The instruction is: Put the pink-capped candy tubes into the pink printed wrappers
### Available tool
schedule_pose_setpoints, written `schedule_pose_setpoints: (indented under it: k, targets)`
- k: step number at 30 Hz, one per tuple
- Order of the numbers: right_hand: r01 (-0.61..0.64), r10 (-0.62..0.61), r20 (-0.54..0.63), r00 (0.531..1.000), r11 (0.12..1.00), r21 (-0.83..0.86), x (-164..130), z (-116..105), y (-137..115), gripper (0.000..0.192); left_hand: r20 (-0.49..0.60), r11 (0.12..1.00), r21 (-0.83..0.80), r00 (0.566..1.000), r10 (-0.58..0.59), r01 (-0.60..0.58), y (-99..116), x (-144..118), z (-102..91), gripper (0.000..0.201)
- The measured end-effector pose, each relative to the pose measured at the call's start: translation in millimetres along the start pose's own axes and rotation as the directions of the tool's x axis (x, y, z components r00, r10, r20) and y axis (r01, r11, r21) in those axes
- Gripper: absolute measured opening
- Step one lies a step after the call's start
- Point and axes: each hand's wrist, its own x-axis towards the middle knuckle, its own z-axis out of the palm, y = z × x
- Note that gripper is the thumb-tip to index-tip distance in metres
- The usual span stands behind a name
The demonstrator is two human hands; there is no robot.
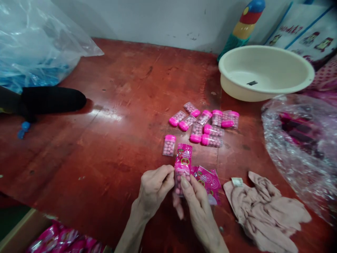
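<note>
My right hand (197, 202) grips a small clear container of pink candy balls (178, 181), its thumb across the front. The container's pink top meets a printed pink wrapper (184, 151) that extends beyond it; whether the container is partly inside the wrapper I cannot tell. At the wrapper's left edge my left hand (155, 188) is closed in a pinch. Several flat pink wrappers (210, 184) lie just right of my hands. One candy container (169, 145) stands apart at the upper left of the held one, and several more (196, 131) form a loose group beyond.
A cream basin (265, 88) is at the back right, near a colourful bottle (240, 31). Crumpled cloth (268, 211) and a clear plastic bag (284, 147) lie right. At left are a black object (52, 100) and a large plastic bag (39, 38); pink packets (63, 239) fill a box below.
</note>
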Motion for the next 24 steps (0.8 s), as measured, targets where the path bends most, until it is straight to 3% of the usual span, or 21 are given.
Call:
schedule_pose_setpoints:
  k: [4,7,10,13,15,19,21,24]
  targets:
    - [0.035,-0.028,-0.075,0.997,0.995,0.093,2,-5,1,0.028,0.055,0.994,-0.105,0.998,-0.008,0.014,6,-8,6.3,0.014]
    - [0.005,0.028,-0.15,0.988,0.977,0.212,5,-11,1,0.024,0.08,0.942,-0.306,0.99,-0.12,0.139,8,-12,12.5,0.013]
    - [-0.039,0.064,-0.09,0.994,0.967,0.25,6,-11,0,0.026,0.059,0.801,-0.525,0.951,-0.305,0.289,5,-9,13.8,0.018]
    - [-0.043,0.05,-0.038,0.998,0.983,0.18,5,-5,-2,0.028,0.093,0.673,-0.653,0.919,-0.384,0.347,1,-4,12.9,0.021]
    - [-0.041,0.042,-0.009,0.999,0.995,0.094,3,-1,-2,0.03,0.175,0.54,-0.739,0.889,-0.423,0.403,0,-3,14.2,0.026]
    - [0.008,-0.008,0.0,1.0,0.998,-0.058,2,3,6,0.028,0.44,0.155,-0.822,0.783,-0.44,0.549,4,-5,19.7,0.03]
    - [0.07,-0.077,-0.047,0.996,0.987,-0.147,2,1,11,0.026,0.488,0.074,-0.819,0.758,-0.433,0.569,7,-5,21.8,0.025]
    - [0.108,-0.12,-0.06,0.991,0.978,-0.18,4,-2,15,0.026,0.509,0.038,-0.816,0.749,-0.425,0.576,10,-4,22.7,0.02]
